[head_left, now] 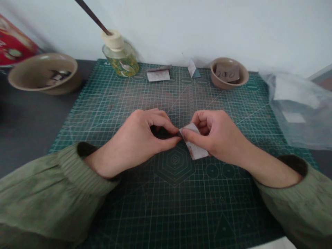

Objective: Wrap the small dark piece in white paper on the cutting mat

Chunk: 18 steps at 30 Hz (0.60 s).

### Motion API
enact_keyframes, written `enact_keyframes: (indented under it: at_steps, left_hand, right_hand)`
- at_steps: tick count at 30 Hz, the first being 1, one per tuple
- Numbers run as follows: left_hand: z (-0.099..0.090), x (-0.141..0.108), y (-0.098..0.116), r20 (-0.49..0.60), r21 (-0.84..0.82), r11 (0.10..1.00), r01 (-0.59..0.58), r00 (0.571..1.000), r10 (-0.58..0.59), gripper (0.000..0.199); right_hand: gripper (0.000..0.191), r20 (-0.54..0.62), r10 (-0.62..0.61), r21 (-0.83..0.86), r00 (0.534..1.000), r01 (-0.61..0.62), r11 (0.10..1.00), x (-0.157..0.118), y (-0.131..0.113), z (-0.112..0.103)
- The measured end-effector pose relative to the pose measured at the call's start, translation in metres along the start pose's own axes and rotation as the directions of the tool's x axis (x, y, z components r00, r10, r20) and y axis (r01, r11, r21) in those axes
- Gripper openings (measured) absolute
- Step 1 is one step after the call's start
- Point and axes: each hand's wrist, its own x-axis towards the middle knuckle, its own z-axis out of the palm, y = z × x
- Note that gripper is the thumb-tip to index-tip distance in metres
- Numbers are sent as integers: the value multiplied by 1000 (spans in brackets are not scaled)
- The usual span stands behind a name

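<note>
Both hands at the paper [201, 151], held over mid mat [176, 211]

Far left: bowl [66, 84] on dark surface [23, 117], scraps inside
Left hand [135, 133]: fingers pinched together right at the paper's upper-left corner; can't tell what's between the tips
Right hand [220, 133]: fingers gripping the paper, thumb on top, lower end sticking out
Small bowl [223, 83] back right, bag [298, 114] at the mat's right edge
Tips: even right-thumb pressure so the paper doesn't buckle, small left-fingertip moves, wrists low, corner in plain sight
</note>
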Motion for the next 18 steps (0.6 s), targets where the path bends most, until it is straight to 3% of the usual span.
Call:
enact_keyframes:
  at_steps: [18]
  left_hand:
    - [1, -1, 0, 4, 19, 999, -25, 1000, 25, 7]
  right_hand:
    - [28, 25, -15, -42, 1000, 16, 999, -2, -3, 0]
